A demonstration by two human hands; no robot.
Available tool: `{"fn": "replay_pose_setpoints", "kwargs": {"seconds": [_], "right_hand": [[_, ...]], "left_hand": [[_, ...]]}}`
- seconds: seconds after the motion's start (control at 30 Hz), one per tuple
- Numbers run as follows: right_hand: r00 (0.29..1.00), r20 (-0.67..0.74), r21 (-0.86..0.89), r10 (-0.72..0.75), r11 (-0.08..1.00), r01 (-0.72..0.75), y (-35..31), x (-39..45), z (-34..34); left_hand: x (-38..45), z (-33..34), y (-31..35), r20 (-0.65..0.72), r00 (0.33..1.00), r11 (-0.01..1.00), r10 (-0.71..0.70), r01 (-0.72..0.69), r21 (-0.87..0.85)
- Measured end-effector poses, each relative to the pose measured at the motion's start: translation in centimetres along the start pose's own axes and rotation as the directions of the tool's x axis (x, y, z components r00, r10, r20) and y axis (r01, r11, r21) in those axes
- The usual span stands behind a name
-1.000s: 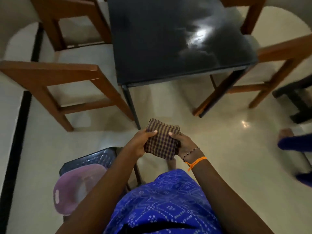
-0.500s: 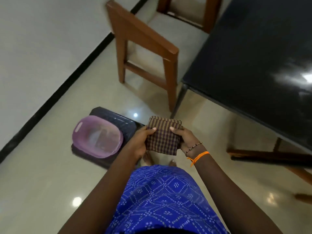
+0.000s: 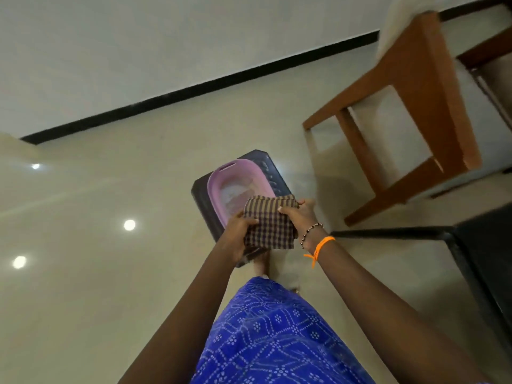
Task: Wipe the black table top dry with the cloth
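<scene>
A folded brown checked cloth [image 3: 268,222] is held in front of me at waist height. My left hand [image 3: 237,230] grips its left edge and my right hand [image 3: 303,214] grips its right edge, thumbs on top. The cloth hangs over the near end of a pink plastic basin [image 3: 221,173] that stands on a dark plastic stool [image 3: 201,191]. Only a corner of the black table top [image 3: 487,245] shows at the right edge, away from the cloth.
A wooden chair [image 3: 415,87] stands at the upper right, between the stool and the table. The glossy cream floor [image 3: 97,245] spreads to the left up to a black skirting line [image 3: 194,91] along the wall. My bare foot [image 3: 260,266] shows under the cloth.
My view has swung left, away from the table; the basin and stool are now centred under the cloth. Both hands keep the same grip on the cloth.
</scene>
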State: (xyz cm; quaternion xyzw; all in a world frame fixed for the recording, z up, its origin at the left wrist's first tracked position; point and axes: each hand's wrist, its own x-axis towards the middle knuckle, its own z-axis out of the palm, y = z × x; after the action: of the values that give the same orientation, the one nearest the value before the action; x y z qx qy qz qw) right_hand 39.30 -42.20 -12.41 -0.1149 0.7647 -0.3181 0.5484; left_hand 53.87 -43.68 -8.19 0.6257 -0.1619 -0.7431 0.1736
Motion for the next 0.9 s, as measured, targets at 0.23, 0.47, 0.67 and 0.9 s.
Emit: {"fn": "replay_pose_setpoints", "kwargs": {"seconds": [0.23, 0.47, 0.67, 0.9], "right_hand": [[0.912, 0.185, -0.425, -0.365, 0.807, 0.410, -2.9, 3.5, 5.5], [0.887, 0.383, -0.609, -0.259, 0.651, 0.453, -2.7, 7.6, 8.3], [0.870, 0.490, -0.734, -0.045, 0.517, 0.440, -1.9, 10.2, 9.4], [0.887, 0.462, -0.688, 0.005, 0.633, 0.354, -2.1, 10.3, 8.8]], "left_hand": [[5.2, -1.9, 2.0, -0.108, 0.983, 0.973, 0.150, -0.127, 0.194], [10.6, -3.3, 1.6, -0.138, 0.990, 0.979, 0.030, -0.001, 0.206], [12.1, -3.8, 1.7, -0.086, 0.994, 0.976, -0.074, 0.090, 0.196], [11.3, -2.2, 2.9, -0.116, 0.993, 0.955, -0.018, 0.051, 0.294]]}}
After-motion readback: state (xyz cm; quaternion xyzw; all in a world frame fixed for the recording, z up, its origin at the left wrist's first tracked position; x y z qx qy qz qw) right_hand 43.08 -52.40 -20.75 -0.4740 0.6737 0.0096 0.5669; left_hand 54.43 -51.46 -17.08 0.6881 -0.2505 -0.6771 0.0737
